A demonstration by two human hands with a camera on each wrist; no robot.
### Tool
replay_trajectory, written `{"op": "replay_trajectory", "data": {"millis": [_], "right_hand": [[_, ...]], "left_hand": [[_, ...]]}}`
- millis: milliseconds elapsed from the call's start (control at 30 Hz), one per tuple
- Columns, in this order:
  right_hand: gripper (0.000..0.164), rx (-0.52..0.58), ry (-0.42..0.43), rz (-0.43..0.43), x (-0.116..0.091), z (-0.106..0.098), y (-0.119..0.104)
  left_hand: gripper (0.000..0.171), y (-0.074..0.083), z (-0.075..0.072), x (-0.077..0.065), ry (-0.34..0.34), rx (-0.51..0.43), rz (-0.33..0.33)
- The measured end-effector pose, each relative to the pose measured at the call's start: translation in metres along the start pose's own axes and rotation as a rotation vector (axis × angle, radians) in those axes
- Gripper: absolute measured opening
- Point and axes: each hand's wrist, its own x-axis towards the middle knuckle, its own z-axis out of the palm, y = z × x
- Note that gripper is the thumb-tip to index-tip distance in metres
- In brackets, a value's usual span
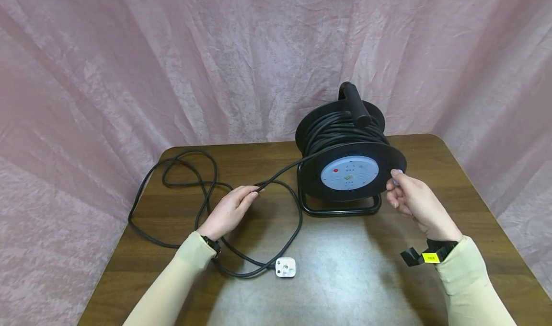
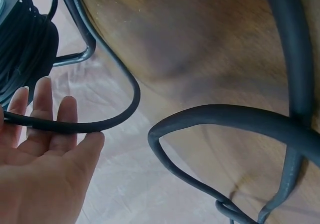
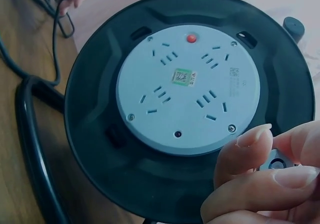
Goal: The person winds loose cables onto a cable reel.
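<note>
A black cable reel (image 1: 351, 148) stands upright on its tubular frame, with a round grey-blue socket panel (image 3: 187, 88) on its front. My right hand (image 1: 414, 201) pinches the small light-grey winding knob (image 3: 276, 161) near the rim of the reel's front disc. To the left, my left hand (image 1: 233, 211) holds the black cable (image 1: 280, 172), which runs up from it to the drum. In the left wrist view the cable lies across the fingers (image 2: 42, 98), with the thumb against it from below. Many turns of cable sit on the drum.
Loose loops of cable (image 1: 134, 206) spread over the left of the wooden table (image 1: 336, 278). They end at a white plug (image 1: 285, 267) near the front middle. The reel's carrying handle (image 1: 357, 105) sticks up. A pink curtain (image 1: 258, 62) hangs behind the table.
</note>
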Motion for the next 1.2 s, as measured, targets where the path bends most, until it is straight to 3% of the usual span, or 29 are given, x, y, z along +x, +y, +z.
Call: {"op": "replay_trajectory", "data": {"millis": [200,433,1200], "right_hand": [[0.051,-0.048,0.008,0.016,0.001,0.000,0.005],[0.063,-0.147,0.002,0.032,0.002,0.000,0.013],[0.059,-0.163,-0.031,0.101,0.008,0.007,0.033]], "left_hand": [[0.045,-0.001,0.000,-0.001,-0.008,0.008,-0.002],[0.042,-0.002,0.000,-0.001,-0.011,0.015,0.010],[0.041,0.005,-0.002,-0.001,-0.032,-0.042,-0.011]]}}
